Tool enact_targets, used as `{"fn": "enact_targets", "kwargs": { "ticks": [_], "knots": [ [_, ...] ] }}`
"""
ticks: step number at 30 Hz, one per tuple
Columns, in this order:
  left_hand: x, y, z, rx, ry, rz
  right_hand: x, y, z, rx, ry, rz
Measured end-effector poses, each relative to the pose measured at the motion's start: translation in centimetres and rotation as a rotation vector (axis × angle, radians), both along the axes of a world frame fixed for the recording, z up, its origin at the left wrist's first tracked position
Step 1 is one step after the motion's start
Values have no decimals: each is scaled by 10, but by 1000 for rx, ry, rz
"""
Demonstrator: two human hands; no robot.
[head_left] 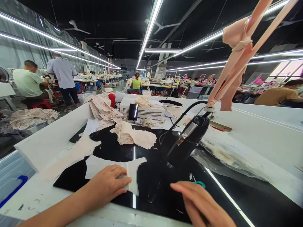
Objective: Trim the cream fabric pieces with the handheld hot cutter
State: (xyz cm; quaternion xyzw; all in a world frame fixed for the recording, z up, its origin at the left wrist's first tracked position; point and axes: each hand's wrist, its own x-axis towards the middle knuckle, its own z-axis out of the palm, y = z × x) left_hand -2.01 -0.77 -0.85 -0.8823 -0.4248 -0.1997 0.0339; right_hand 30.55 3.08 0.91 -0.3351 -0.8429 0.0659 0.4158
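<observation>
Out in front, a black handheld machine [189, 138] hangs from knotted pink strips [236, 72], its lower end over the black board [163, 197], just right of the work. Beyond the work sits a stack of cream pieces [132, 135], with a phone [133, 112] propped against a vented white box [146, 111] further back. Clear plastic [234, 154] crowds the right side. And here's the white piece [136, 171], near the board's front edge, lying flat, long axis running left to right, flared, curved end pointing right, a pale strip crossing it. The left hand [113, 183] lies palm down on it, fingers loosely spread, pressing rather than gripping. The right hand [201, 201] hovers apart, fingers extended, beside a teal loop [200, 183]; whether its palm holds anything, I can't tell.
</observation>
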Motion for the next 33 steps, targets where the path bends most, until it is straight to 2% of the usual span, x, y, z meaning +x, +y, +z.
{"fn": "enact_targets", "kwargs": {
  "ticks": [2,4,7,10,13,15,18,20,28,33],
  "knots": [
    [0,0,1,29,-25,-10,0,8,10,-46,214,-275],
    [1,2,2,27,-56,-34,-5,23,22,-80,456,-366],
    [6,6,2,6,-97,-91,-17,52,42,-197,606,-244],
    [13,10,2,-6,-95,-141,-29,74,62,-322,628,-122],
    [21,14,2,1,-40,-179,-42,82,75,-333,699,-28],
    [24,16,1,36,-1,-214,-50,80,78,-293,727,-54],
    [27,17,-1,82,21,-239,-59,70,75,-252,733,-87],
    [28,17,-2,57,-22,-224,-65,59,68,-259,755,-52],
    [29,10,2,-348,-494,-28,-103,11,42,-404,991,324],
    [29,12,3,-500,-667,31,-120,8,39,-422,1063,365]
  ]
}}
